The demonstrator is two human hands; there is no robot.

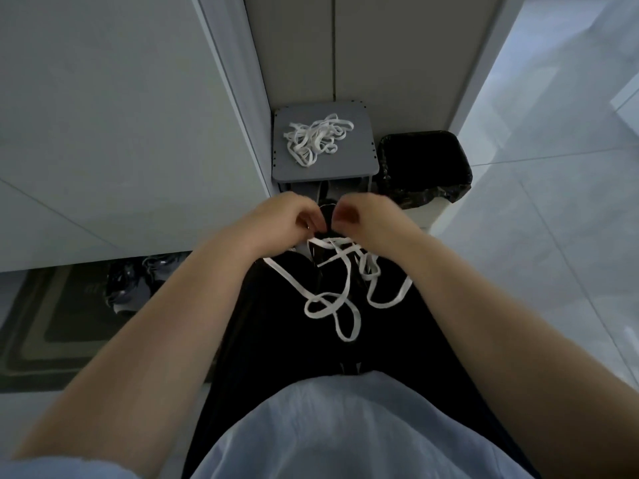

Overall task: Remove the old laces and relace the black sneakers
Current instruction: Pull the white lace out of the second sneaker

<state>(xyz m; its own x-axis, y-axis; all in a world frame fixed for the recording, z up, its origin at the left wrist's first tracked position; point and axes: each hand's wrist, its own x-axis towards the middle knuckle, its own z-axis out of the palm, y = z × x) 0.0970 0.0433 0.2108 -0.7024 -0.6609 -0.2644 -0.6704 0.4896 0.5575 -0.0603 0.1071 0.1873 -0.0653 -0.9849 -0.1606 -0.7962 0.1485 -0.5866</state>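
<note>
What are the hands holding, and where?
Left hand and right hand seem to pinch the white lace at the black sneaker; exact grip hidden.

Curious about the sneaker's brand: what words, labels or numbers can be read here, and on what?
No text can be read anywhere.
On the dark floor mat: faint pale marks, too blurred to read.
On the black sneaker, white lace and grey stool: no label or brand shows.

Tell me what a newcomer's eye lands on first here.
The left hand and right hand meet at centre over a dark sneaker. A loose white lace trails from them across the black lap, and a heap of white laces lies on the grey stool beyond.
</note>
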